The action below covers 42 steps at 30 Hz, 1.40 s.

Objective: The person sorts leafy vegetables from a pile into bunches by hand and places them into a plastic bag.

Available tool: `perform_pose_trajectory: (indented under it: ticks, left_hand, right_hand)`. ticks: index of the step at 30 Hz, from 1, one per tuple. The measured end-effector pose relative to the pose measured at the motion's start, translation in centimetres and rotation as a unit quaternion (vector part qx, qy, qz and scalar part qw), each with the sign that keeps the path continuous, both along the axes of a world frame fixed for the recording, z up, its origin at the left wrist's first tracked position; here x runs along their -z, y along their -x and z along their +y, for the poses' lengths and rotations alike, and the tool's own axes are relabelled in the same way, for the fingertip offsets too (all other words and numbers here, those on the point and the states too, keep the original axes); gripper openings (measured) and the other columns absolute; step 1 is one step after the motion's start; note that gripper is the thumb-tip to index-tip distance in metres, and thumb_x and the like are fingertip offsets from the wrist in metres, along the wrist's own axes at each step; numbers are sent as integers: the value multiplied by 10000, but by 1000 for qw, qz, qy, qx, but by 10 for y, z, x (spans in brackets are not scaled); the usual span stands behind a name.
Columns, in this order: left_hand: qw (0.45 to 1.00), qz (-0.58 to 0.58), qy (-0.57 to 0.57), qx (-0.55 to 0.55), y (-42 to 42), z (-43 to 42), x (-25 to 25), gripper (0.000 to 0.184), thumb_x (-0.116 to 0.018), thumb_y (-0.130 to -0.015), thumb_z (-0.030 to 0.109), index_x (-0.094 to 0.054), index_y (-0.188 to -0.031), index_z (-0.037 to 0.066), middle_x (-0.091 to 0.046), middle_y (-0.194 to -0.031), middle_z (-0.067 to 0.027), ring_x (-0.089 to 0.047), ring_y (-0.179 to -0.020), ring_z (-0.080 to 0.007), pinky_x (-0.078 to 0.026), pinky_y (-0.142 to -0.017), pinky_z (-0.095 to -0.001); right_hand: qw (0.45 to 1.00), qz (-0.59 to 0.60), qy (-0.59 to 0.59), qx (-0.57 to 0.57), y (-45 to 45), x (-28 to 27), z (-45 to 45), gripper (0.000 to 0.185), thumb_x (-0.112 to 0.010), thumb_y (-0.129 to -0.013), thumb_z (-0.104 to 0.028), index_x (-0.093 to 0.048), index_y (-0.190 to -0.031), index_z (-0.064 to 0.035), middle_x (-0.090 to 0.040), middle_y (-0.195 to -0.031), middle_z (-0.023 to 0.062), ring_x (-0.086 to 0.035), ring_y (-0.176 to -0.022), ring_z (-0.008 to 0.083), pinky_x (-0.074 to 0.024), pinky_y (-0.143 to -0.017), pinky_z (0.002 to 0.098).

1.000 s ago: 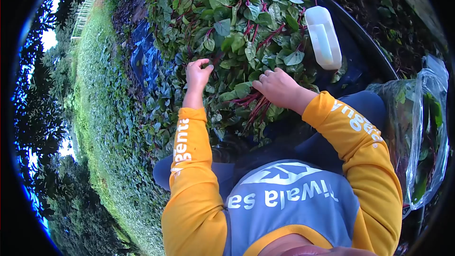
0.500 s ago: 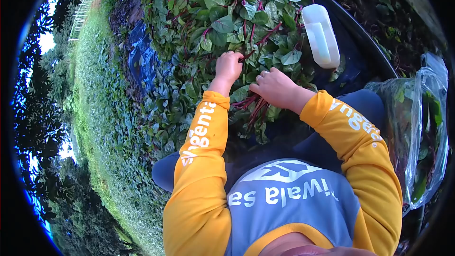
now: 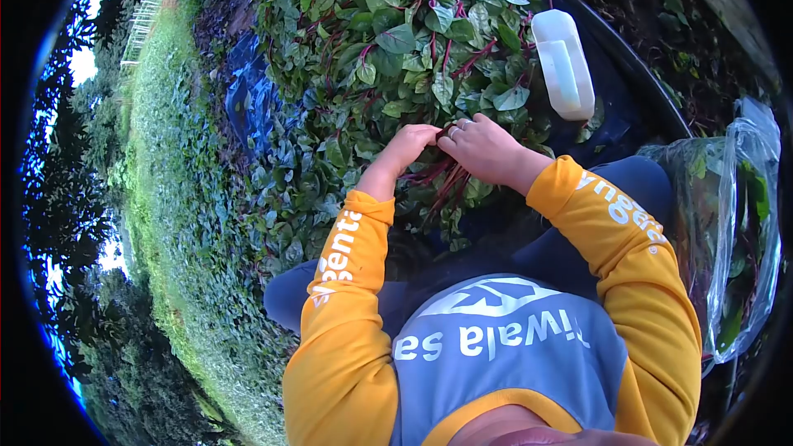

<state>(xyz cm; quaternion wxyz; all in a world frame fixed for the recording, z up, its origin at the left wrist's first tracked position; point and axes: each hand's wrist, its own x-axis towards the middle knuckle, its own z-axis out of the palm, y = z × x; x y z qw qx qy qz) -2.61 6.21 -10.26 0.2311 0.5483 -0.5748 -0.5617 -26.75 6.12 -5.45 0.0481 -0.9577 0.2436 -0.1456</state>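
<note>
My right hand (image 3: 487,151), with a ring on one finger, is closed around a bunch of red-stemmed leafy greens (image 3: 448,182), whose stems stick out below it toward my lap. Against its fingertips is my left hand (image 3: 406,149), fingers pinched at the top of the bunch; a bit of dark red stem shows between the two hands. Beyond both hands spreads a large heap of green leaves with red stems (image 3: 396,39).
A white plastic container (image 3: 563,66) lies right of the heap, on dark sheeting. At the right is a clear plastic bag (image 3: 727,223) with leafy greens inside. Blue plastic sheeting (image 3: 246,99) lies left of the heap, beside a grassy strip (image 3: 157,198).
My left hand first moved right to the leaves, then came down toward me to meet my right hand. My right hand has stayed nearly in place on the bunch.
</note>
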Motion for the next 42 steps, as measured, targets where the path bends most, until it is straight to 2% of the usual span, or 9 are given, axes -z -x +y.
perform_pose_trajectory:
  ticks: [4, 14, 18, 23, 26, 30, 35, 38, 42]
  left_hand:
    - [988, 5, -151, 36, -9, -10, -43, 390, -558, -910, -46, -662, -1285, -19, -714, -1144, -35, -635, -1041, -129, -472, -990, -284]
    - [970, -193, 145, -2, -4, -17, -39, 355, -676, -826, 6, -728, -1177, 2, -698, -1053, -58, -644, -1003, -147, -507, -905, -288]
    - [996, 6, 37, -86, 15, 12, 0, 300, -631, -886, 126, -728, -1105, -55, -735, -1061, -170, -703, -977, -239, -540, -870, -340]
    - [976, -138, 158, -53, 57, 50, -44, 1158, -766, -820, 346, 32, -1597, 29, -674, -1097, -228, -674, -979, -378, -532, -885, -440]
    - [920, -241, 308, 17, 66, 53, -47, 1283, -839, -710, 253, 65, -1598, 52, -660, -1063, -234, -651, -971, -437, -532, -857, -482]
    - [946, -219, 237, 28, 68, 35, -51, 1310, -810, -651, 133, 91, -1599, 84, -638, -1062, -252, -627, -968, -463, -532, -839, -505]
    - [967, -17, -154, 201, 50, -46, -89, 964, -851, -748, 11, -319, -1551, -30, -661, -1280, -104, -614, -1149, -163, -487, -1002, -329]
    - [999, 30, -14, 35, 37, -114, -30, 599, -751, -810, 16, -572, -1381, -21, -679, -1258, -118, -645, -1114, -166, -501, -973, -296]
    - [896, -399, 192, 44, 90, -130, 8, 483, -775, -799, 109, -669, -1261, 22, -714, -1178, -179, -669, -1117, -316, -517, -986, -365]
  right_hand:
    - [999, 40, -16, -26, 1, -6, 1, 182, -594, -867, -170, -595, -1041, -115, -635, -898, 11, -634, -936, 203, -462, -772, 368]
    - [999, 20, -2, -50, -2, -4, -2, 121, -584, -879, -184, -613, -982, -126, -647, -861, 5, -646, -918, 195, -461, -775, 357]
    - [999, -21, 36, -11, 0, 1, -4, 160, -589, -872, -176, -611, -1016, -111, -650, -887, 13, -647, -932, 205, -466, -791, 359]
    - [997, 1, -57, 49, 1, 5, -11, 184, -641, -833, -186, -667, -992, -96, -656, -982, 59, -644, -983, 232, -478, -814, 365]
    - [995, -5, -69, 73, 1, -5, -11, 167, -661, -810, -190, -689, -947, -98, -651, -990, 63, -639, -1003, 242, -489, -823, 382]
    - [994, -76, 10, 84, 5, -3, -20, 147, -664, -808, -171, -697, -937, -109, -686, -1035, 72, -648, -1049, 253, -505, -856, 402]
    - [972, 127, -148, 133, 7, -7, -18, 125, -638, -849, -189, -692, -940, -123, -715, -979, 52, -675, -995, 244, -476, -880, 404]
    - [979, 125, -100, 124, 5, -7, -15, 119, -615, -871, -200, -684, -946, -137, -716, -962, 33, -672, -999, 219, -452, -874, 407]
    - [985, 102, -102, 94, 5, -5, -17, 150, -648, -843, -181, -675, -984, -134, -686, -934, 23, -642, -1028, 217, -448, -860, 389]
